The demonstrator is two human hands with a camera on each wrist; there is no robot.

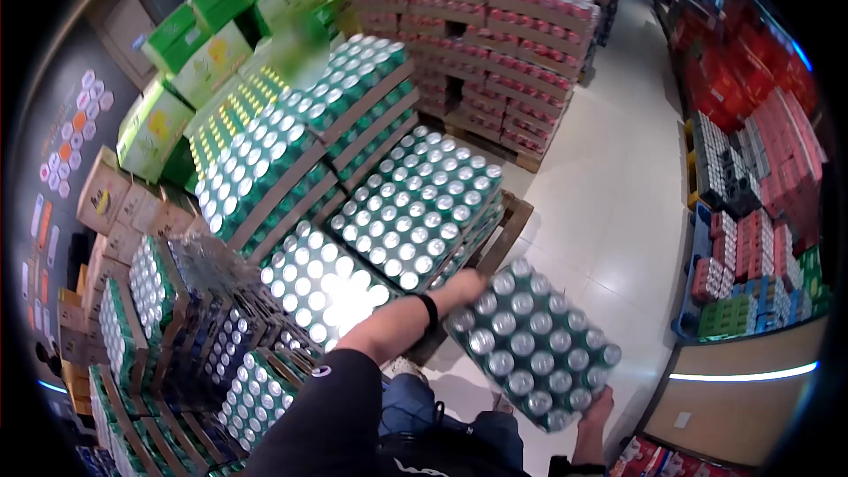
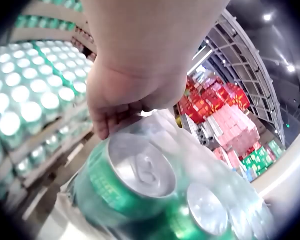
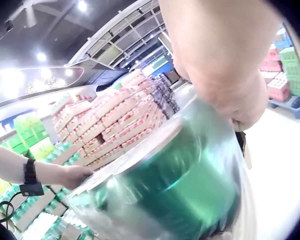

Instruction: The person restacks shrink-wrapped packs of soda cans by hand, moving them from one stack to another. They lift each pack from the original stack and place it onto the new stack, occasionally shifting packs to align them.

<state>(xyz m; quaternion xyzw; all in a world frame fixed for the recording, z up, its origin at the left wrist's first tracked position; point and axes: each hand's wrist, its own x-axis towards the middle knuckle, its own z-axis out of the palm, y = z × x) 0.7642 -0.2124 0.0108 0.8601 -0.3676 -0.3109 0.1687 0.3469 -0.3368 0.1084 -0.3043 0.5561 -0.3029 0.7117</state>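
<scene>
A plastic-wrapped tray of green cans (image 1: 539, 344) with silver tops is held off the floor, tilted, in front of the person's legs. At its upper left edge the left hand (image 1: 464, 290) grips the wrap; in the left wrist view that hand (image 2: 135, 95) has its fingers curled at the edge beside a can (image 2: 140, 167). The right hand (image 1: 597, 411) holds the lower right corner. In the right wrist view the right hand (image 3: 235, 107) lies against the wrapped end of the tray (image 3: 165, 185), its fingertips mostly hidden.
Stacked green can trays (image 1: 415, 203) stand on a wooden pallet (image 1: 508, 234) to the left. Behind are pink can stacks (image 1: 530, 53) and green cartons (image 1: 212, 62). More trays (image 1: 256, 397) lie at the lower left. Red and pink goods (image 1: 777, 159) line the right side, across a tiled aisle (image 1: 609, 150).
</scene>
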